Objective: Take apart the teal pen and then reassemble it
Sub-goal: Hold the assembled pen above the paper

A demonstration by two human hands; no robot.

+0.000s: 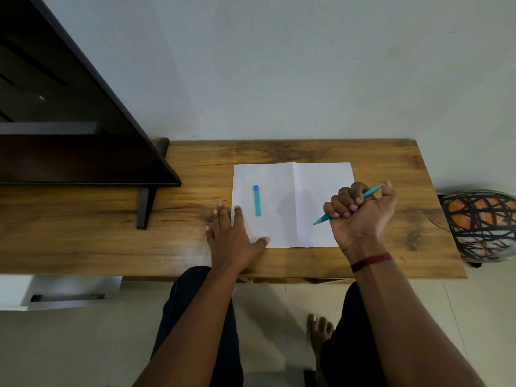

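My right hand [360, 212] is closed in a fist around the teal pen [371, 191], held above the right side of a white sheet of paper [312, 177]. The pen's tip points down-left at the paper and its back end sticks out past my thumb. The pen's teal cap [257, 201], with a blue end, lies alone on the left half of the sheet. My left hand [234, 236] rests flat on the wooden table [111, 241], fingers spread, over the sheet's lower-left corner. It holds nothing.
A dark monitor [69, 121] on a black stand [145, 205] fills the table's left side. A wall runs behind the table. A patterned round object [480, 224] sits past the table's right edge. My legs and a bare foot [318, 331] are below the table's front edge.
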